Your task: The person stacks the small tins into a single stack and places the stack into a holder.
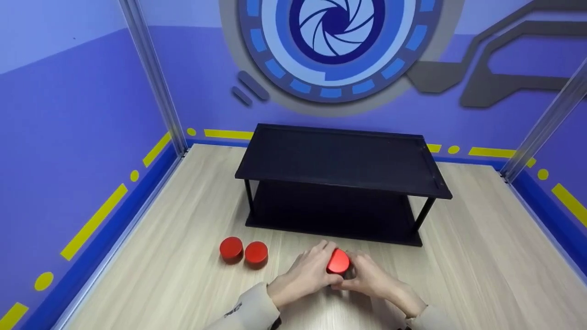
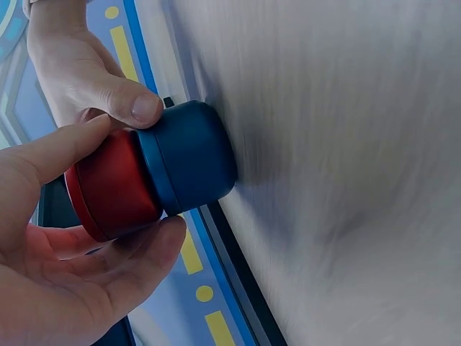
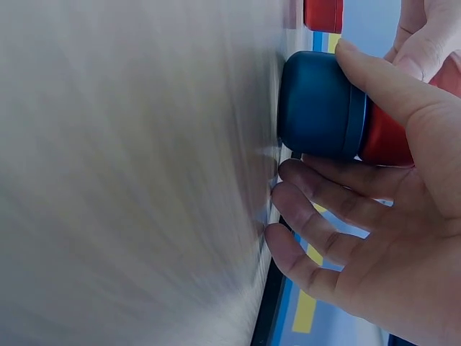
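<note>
A red round tin (image 1: 338, 261) sits on top of a blue round tin (image 2: 191, 155), which stands on the wooden tabletop. My left hand (image 1: 312, 271) holds the red tin between thumb and fingers, its fingertips close to the seam between the two. From the other side my right hand (image 1: 370, 276) pinches the blue tin with thumb and index finger. In the right wrist view its other fingers (image 3: 313, 223) spread apart, near the table. The head view mostly hides the blue tin behind the hands and the red one.
Two more red tins, the left one (image 1: 231, 248) and the right one (image 1: 256, 253), stand side by side left of my hands. Behind them is a black two-tier shelf (image 1: 339, 158) on thin posts. Blue and purple panels (image 1: 197, 82) wall in the wooden table (image 1: 183, 256).
</note>
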`<state>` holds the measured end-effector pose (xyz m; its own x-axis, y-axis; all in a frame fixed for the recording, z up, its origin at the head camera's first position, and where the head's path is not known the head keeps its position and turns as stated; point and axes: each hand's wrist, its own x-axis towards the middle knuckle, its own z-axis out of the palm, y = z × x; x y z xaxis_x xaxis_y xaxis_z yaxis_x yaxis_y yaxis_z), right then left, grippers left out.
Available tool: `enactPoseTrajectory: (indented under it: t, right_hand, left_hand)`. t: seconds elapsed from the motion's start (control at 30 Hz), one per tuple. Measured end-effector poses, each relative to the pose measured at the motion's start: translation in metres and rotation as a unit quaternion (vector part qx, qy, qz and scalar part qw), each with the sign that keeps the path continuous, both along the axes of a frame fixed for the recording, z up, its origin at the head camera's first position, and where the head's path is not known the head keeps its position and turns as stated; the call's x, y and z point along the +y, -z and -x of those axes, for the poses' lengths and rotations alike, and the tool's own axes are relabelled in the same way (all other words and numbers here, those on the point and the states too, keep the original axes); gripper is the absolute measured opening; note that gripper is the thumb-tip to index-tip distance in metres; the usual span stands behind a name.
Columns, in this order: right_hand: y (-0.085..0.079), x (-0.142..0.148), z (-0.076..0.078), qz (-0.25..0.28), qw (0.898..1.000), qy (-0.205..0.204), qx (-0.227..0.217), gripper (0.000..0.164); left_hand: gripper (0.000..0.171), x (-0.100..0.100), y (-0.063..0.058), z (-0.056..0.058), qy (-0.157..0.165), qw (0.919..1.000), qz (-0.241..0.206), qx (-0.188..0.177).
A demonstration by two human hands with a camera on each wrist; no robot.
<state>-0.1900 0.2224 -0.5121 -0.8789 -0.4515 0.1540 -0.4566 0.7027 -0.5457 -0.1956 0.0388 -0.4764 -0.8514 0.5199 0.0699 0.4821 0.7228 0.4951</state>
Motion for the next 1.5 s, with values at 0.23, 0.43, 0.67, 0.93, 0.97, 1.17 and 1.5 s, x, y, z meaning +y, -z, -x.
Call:
enactPoseTrajectory:
  t: [0.23,0.43,0.67,0.93,0.97,1.17,1.5]
  right_hand:
    - [0.001,-0.001,0.001,0.003,1.000,-0.001,-0.004,0.056]
    - [0.001,-0.001,0.000,0.011,1.000,0.002,-0.016,0.054]
    - [0.002,-0.001,0.000,0.008,1.000,0.016,-0.025,0.058]
    - [0.002,-0.002,0.000,0.006,1.000,0.014,-0.025,0.060]
    - [0.002,-0.002,0.000,0.007,1.000,0.014,-0.027,0.061]
    - [-0.001,-0.001,0.000,0.010,0.999,0.018,-0.037,0.063]
    - [-0.001,-0.001,0.000,0.013,0.999,0.017,-0.041,0.060]
  left_hand:
    - [0.076,-0.007,0.001,-0.003,-0.007,0.9998,-0.004,-0.018]
    - [0.077,-0.023,-0.001,-0.004,-0.017,0.9994,-0.025,-0.017]
    - [0.065,-0.050,-0.004,-0.001,-0.034,0.9966,-0.069,0.030]
    - [0.050,-0.093,-0.002,0.006,-0.088,0.9796,-0.127,0.128]
    - [0.049,-0.099,-0.001,0.008,-0.099,0.9770,-0.129,0.138]
    - [0.048,-0.136,0.003,0.012,-0.154,0.9713,-0.116,0.139]
    - [0.068,-0.173,0.007,0.015,-0.219,0.9715,-0.075,0.050]
